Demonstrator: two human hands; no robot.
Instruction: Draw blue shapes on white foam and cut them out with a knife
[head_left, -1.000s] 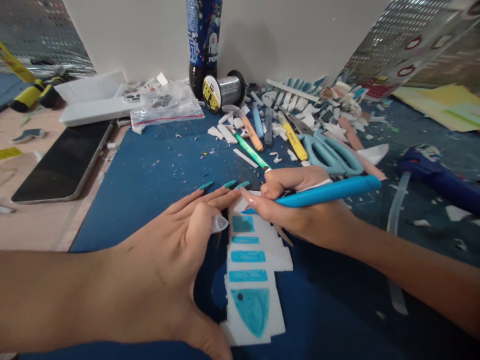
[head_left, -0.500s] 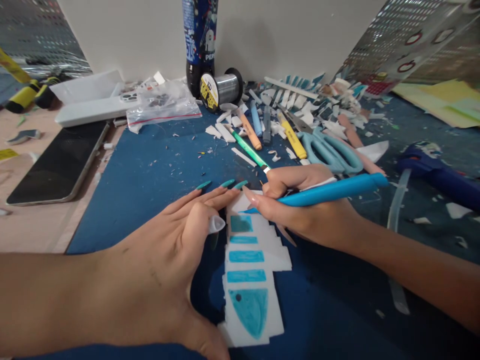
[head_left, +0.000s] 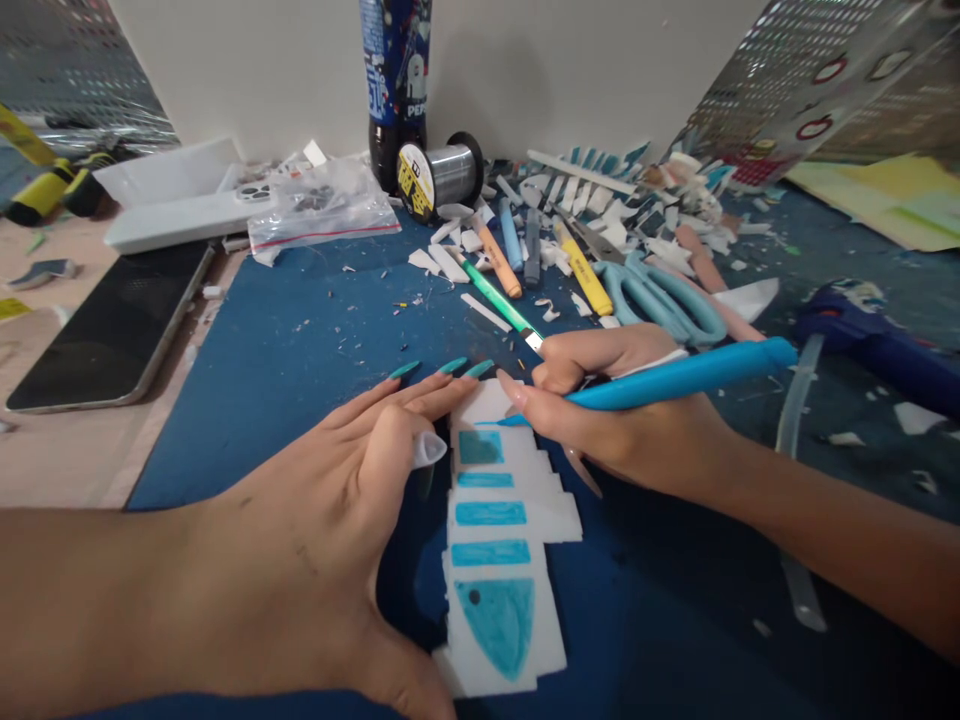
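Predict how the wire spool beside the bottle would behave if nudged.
The spool would probably roll easily, since it rests on its side on round flanges. White scraps at its front edge could catch it. Pushed backward, it might bump the bottle, which stands close behind its left end.

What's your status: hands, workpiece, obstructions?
Right hand holds blue marker, tip at white sheet with blue fish. Left hand spread along sheet's left edge. Scissors beyond right hand, off sheet.

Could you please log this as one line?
right hand: holds blue pen | left hand: beside white sheet | pen tip: at sheet
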